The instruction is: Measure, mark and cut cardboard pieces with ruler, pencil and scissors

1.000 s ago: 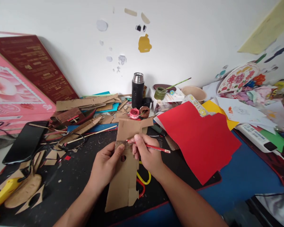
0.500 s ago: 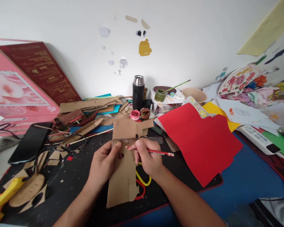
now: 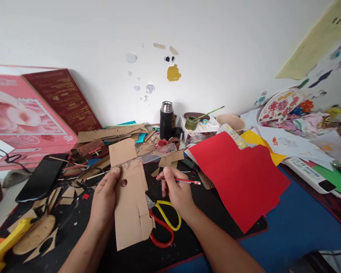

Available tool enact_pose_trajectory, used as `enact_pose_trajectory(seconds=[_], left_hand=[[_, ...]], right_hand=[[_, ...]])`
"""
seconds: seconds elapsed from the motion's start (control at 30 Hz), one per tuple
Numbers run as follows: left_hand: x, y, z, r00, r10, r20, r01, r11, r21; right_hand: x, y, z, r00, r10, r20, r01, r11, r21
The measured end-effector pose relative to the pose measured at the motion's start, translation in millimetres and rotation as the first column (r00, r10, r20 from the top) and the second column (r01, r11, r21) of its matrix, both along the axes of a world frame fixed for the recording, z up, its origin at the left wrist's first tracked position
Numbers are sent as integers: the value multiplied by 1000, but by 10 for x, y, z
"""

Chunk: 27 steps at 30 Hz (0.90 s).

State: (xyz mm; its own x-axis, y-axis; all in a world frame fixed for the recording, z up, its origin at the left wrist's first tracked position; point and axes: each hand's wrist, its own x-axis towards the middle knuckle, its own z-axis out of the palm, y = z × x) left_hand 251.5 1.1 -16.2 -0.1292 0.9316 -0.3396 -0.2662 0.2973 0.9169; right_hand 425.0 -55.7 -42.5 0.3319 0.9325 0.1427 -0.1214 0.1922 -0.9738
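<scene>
My left hand [image 3: 105, 193] grips the left edge of a brown cardboard piece [image 3: 131, 220], its thumb on the front. A clear ruler [image 3: 157, 152] lies slantwise across that piece, with its left end under my left thumb. The cardboard has a small round hole and a slit near its lower right. In my right hand [image 3: 176, 187] is a red pencil [image 3: 187, 181], its tip pointing left, apart from the cardboard. Scissors [image 3: 166, 223] with one red and one yellow handle lie on the black mat, partly hidden by the cardboard.
A black thermos [image 3: 166, 123] stands by the wall near open paint pots. Red paper [image 3: 241, 182] covers the right side. Cardboard scraps [image 3: 68, 192], a black phone [image 3: 41, 178] and a yellow-handled tool [image 3: 10, 239] lie left. A pink box [image 3: 25, 113] leans behind.
My left hand has moved left with the cardboard and ruler, which are now tilted. The pencil tip has come away from the cardboard, and more of the scissors shows.
</scene>
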Motion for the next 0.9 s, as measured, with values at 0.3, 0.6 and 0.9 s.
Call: enact_pose_trajectory(seconds=[0.3, 0.6, 0.9], left_hand=[[99, -111, -5, 971, -231, 53, 229, 973, 39], [134, -175, -92, 918, -380, 116, 379, 925, 34], [132, -193, -158, 904, -388, 180, 363, 918, 158]], right_hand=[[5, -26, -3, 995, 48, 82, -46, 999, -22], [46, -14, 84, 995, -49, 82, 52, 998, -32], [48, -28, 138, 997, -41, 62, 47, 994, -96]])
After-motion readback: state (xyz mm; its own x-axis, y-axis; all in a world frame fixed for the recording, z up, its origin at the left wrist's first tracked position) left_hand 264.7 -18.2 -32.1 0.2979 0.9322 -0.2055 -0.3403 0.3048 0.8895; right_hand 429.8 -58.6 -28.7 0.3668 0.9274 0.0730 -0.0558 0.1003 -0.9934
